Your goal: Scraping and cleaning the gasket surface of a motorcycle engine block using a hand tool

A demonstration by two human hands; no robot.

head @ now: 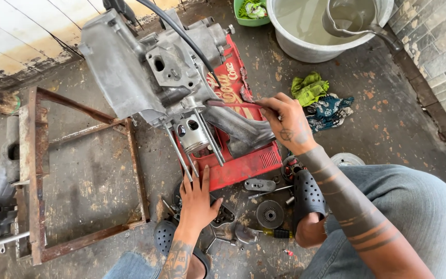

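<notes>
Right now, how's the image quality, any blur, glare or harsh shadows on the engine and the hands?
Head view: even, soft daylight, no hard shadows; the engine case, left hand and right hand are sharp; mild sheen on the piston and on the water in the bucket; wide-angle bending at the edges.

One engine, one piston, two hands, one red crate, one bucket, two rags, one rusty frame.

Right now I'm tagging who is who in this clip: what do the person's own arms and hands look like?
Both arms are bare, with no sleeves or gloves. The right forearm carries dark tattooed bands, and the right hand has a small tattoo on its back. The left forearm is tattooed with a pattern near the wrist; the left hand shows no marks.
</notes>
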